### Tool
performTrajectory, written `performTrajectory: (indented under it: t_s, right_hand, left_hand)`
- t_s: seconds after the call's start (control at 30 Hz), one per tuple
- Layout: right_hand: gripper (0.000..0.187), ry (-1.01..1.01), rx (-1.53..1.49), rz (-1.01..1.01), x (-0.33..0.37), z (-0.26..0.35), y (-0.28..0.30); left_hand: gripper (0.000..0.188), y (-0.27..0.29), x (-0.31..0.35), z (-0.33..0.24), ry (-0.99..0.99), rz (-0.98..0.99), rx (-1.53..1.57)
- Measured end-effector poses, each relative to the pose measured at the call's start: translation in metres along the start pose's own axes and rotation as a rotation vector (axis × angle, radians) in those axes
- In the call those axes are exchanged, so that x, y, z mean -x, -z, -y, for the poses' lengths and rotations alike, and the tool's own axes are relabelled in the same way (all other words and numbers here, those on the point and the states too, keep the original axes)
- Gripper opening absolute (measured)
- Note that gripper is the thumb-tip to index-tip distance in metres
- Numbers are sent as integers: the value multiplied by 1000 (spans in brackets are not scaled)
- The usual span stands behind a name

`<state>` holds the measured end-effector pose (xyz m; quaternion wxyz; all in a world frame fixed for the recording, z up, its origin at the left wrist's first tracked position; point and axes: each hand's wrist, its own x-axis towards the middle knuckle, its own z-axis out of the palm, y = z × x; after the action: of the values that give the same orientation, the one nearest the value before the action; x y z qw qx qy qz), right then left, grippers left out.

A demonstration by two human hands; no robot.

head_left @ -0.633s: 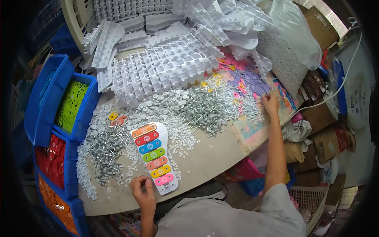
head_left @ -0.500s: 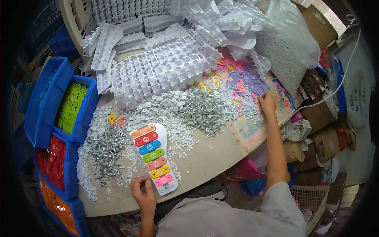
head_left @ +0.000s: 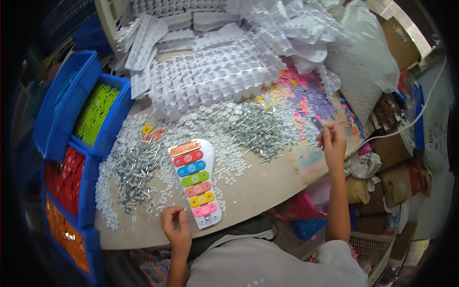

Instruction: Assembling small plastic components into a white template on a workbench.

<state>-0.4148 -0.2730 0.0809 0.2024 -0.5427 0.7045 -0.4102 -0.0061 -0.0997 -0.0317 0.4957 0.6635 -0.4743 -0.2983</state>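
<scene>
A white toy xylophone (head_left: 217, 155) with several coloured bars lies before me, its narrow end toward me; bare mounting spots show there. My left hand (head_left: 177, 229) rests at the table edge beside that narrow end. Its fingers are loosely curled, thumb apart, with nothing visible in them. On the right, my right hand (head_left: 333, 141) hovers at the near edge of a heap of purple bars (head_left: 318, 103). Its fingers are pinched around what looks like one purple bar (head_left: 317, 124), mostly hidden by the fingers.
Silvery pins (head_left: 260, 129) and white washers (head_left: 222, 115) lie loose across the table. White xylophone bases (head_left: 205, 79) are stacked behind. Blue bins (head_left: 125, 95) with green, red and orange bars stand left. A plastic bag (head_left: 354, 71) of small white pieces stands back right.
My right hand has drawn back from the purple heap, toward me, with its fingers pinched. My left hand stays beside the xylophone. The whole view has shifted a little.
</scene>
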Motion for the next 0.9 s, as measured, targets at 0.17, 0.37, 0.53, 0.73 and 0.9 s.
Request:
performTrajectory:
  t_s: [0.17,0.37,0.53,0.73,0.9]
  right_hand:
    - [22,827,90,185,99,60,-68]
    - [30,967,-180,497,154,74,-118]
    - [30,861,-305,580,176,78,-125]
    - [28,660,-376,670,197,81,-126]
    - [28,538,-424,723,205,83,-128]
  left_hand:
    - [9,1,6,-34,54,98,213]
    - [39,-5,2,-66,99,320,552]
    - [43,2,5,-52,263,265,566]
    - [41,14,13,-53,356,394,591]
    - [44,16,16,-54,253,300,530]
